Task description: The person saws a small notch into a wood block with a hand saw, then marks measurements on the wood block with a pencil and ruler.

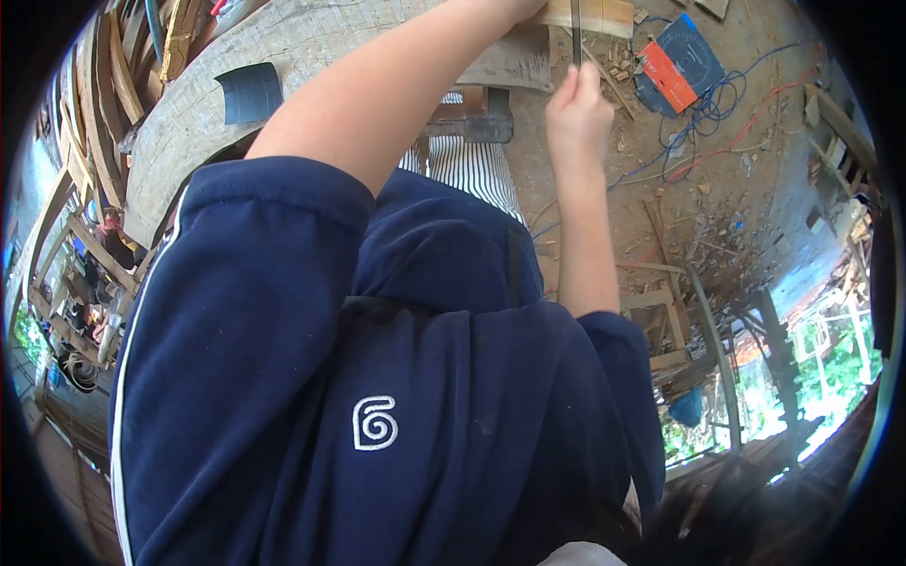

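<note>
My left hand [521, 8] is at the top edge of the head view, mostly cut off, so its fingers are hidden. It is beside a pale piece of wood [604, 17] lying over the end of the worn grey wooden bench [406, 57]. To the right, my right hand [579, 108] is closed around the lower end of a thin, dark, straight bar-like tool [577, 38]. The tool crosses the pale wood and runs out of the frame; its kind does not show.
A black sheet [250, 92] lies on the bench. A dark block [490, 128] sits at the bench's near side. On the littered floor are a red-and-dark flat package [668, 77], blue cable [717, 115] and wood scraps [613, 64]. Curved timber [102, 94] is stacked left.
</note>
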`<state>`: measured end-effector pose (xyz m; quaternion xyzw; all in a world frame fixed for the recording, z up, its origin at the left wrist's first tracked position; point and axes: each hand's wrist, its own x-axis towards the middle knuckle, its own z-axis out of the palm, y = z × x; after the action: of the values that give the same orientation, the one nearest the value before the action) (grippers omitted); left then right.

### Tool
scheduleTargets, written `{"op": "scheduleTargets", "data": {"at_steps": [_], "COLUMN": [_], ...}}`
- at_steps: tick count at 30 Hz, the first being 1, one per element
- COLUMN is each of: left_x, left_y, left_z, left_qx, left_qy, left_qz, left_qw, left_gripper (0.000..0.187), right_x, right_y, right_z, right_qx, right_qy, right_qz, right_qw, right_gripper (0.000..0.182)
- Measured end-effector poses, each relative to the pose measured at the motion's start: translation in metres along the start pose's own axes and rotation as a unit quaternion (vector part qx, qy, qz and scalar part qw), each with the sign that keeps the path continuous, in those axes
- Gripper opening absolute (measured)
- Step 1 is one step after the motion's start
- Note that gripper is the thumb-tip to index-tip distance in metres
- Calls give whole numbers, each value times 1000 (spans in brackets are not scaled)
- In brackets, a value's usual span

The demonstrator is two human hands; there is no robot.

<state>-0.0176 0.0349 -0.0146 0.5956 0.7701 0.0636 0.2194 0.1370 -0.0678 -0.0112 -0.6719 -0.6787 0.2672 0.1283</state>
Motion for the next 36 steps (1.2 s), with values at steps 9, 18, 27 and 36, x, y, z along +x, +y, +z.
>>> {"op": "scheduleTargets", "data": {"at_steps": [9, 18, 27, 36], "left_x": [3, 1, 2, 0], "left_y": [3, 3, 1, -2], "left_z": [-3, -2, -1, 5], "left_qx": [21, -1, -14, -10], "left_qy": [-35, -32, -28, -15], "left_qz": [-17, -10, -8, 8], "left_qw": [999, 999, 999, 1000], "left_gripper": [34, 34, 34, 33], "right_x": [-13, 9, 18, 31], "right_y": [1, -5, -7, -7], "right_z": [-1, 0, 1, 9], "right_qx": [26, 22, -8, 5], "right_qy": [19, 3, 12, 47], "right_qz": [7, 17, -11, -42], "right_qw": [999, 1000, 1000, 998], "right_gripper": [12, 14, 14, 12]}}
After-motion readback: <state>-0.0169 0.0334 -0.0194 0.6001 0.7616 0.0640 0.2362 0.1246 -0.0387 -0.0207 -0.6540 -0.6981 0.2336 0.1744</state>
